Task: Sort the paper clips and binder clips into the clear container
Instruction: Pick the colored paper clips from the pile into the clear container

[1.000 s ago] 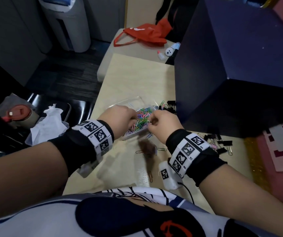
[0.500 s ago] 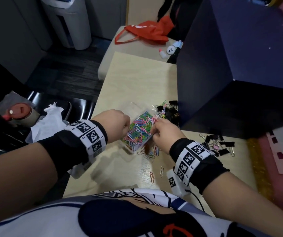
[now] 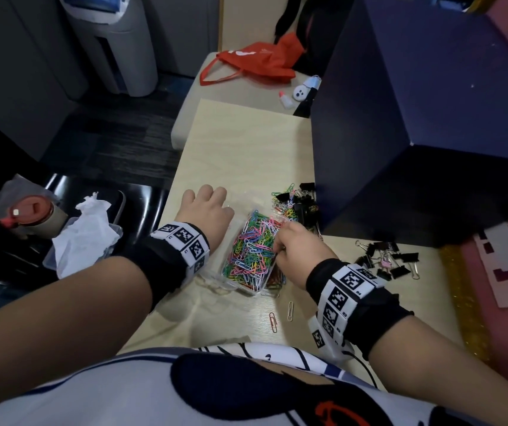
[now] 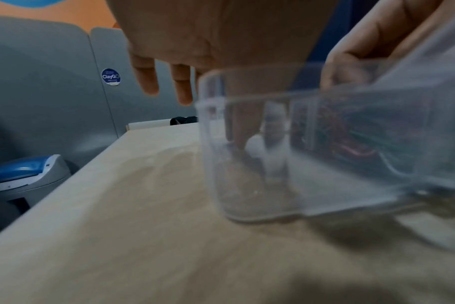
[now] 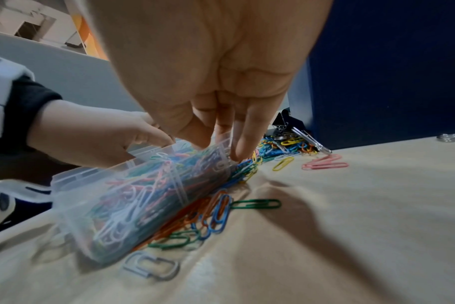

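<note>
— What has your right hand (image 3: 294, 252) got?
— It pinches the container (image 3: 248, 291) by its right wall. Full of paper clips (image 3: 252, 250), it lies on the table (image 3: 246, 155) and runs lengthwise away from me toward the binder clips (image 3: 305, 204). My left hand (image 3: 205, 210) is loose-fingered just beside it.

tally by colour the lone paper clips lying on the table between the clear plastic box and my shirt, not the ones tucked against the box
red wire paper clip: 1
white wire paper clip: 1
total: 2
</note>
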A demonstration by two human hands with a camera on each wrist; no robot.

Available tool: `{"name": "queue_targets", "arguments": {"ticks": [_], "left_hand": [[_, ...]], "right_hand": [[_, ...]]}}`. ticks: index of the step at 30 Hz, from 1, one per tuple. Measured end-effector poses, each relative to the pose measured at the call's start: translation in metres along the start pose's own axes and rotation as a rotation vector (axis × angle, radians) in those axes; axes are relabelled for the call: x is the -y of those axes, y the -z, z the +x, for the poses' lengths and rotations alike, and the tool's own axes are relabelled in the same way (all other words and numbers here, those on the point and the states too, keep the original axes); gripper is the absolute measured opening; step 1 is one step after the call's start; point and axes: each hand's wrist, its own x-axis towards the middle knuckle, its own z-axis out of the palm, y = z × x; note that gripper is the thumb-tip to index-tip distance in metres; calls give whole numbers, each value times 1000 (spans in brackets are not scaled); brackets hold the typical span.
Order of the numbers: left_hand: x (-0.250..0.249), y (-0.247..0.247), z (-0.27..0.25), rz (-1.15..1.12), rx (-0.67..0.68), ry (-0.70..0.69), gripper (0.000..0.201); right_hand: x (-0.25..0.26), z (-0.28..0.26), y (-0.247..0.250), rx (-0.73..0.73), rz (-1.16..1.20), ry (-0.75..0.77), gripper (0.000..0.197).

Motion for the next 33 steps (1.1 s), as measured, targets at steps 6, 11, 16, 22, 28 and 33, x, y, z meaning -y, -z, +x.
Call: {"name": "queue_targets", "arguments": {"ticks": [6, 11, 16, 22, 28, 33], "left_hand": [[-2, -4, 1, -7, 61, -3, 26], [2, -3, -2, -18, 93, -20, 26], [1, 22, -4, -360, -95, -65, 19], [6, 26, -8, -432, -68, -3, 18], [31, 3, -11, -386, 183, 297, 36], [40, 2, -7, -255, 229, 256, 27]], "right_hand": [[0, -1, -4, -4, 1, 13, 13], [-2, -1, -4, -5, 11, 28, 19], [0, -7, -4, -149, 41, 17, 18], [-10, -8, -3, -3, -33, -174, 17], [-20, -18, -17, 127, -66, -101, 48], [-19, -20, -29, 113, -82, -84, 48]]}}
